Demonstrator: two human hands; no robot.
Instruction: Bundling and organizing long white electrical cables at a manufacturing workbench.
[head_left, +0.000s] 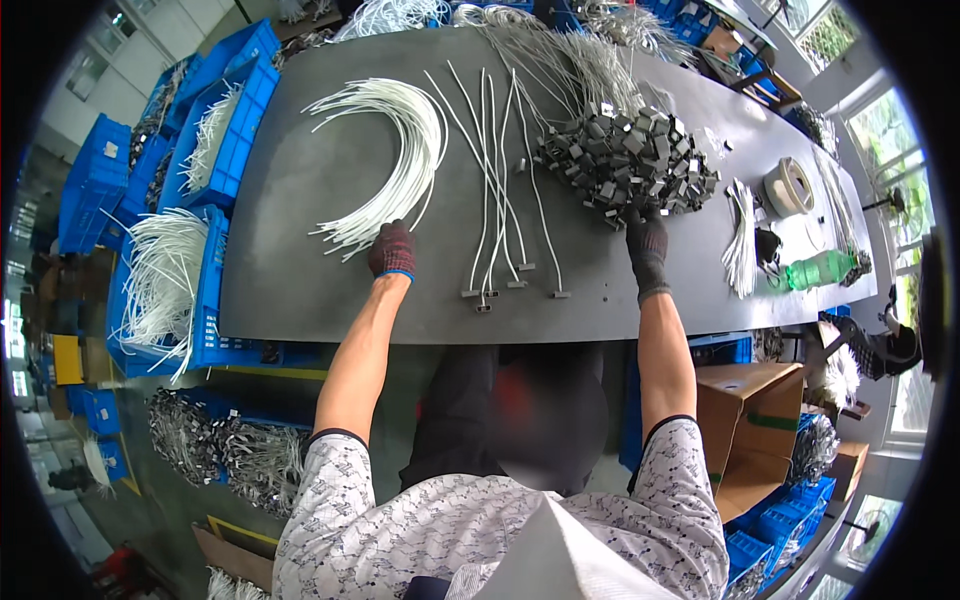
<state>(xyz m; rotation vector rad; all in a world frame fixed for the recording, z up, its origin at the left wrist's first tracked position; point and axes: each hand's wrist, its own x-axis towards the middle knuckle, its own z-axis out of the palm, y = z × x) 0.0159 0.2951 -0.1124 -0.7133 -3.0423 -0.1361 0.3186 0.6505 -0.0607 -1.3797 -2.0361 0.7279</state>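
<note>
My left hand (392,249), in a dark red glove, rests on the near ends of a curved bundle of white cables (395,150) on the dark table (290,270). Its fingers look closed over the cable ends. My right hand (647,243), in a dark glove, reaches into the near edge of a heap of small dark metal clips (630,155); what its fingers hold is hidden. Between my hands lie several white cables with clips fitted on their ends (500,190).
Blue crates (215,130) with white cables line the table's left side. A tape roll (788,187), a green bottle (822,268) and a small white cable bundle (741,240) lie at the right. Cardboard boxes (745,420) stand below right. Loose grey cables (560,50) cover the far edge.
</note>
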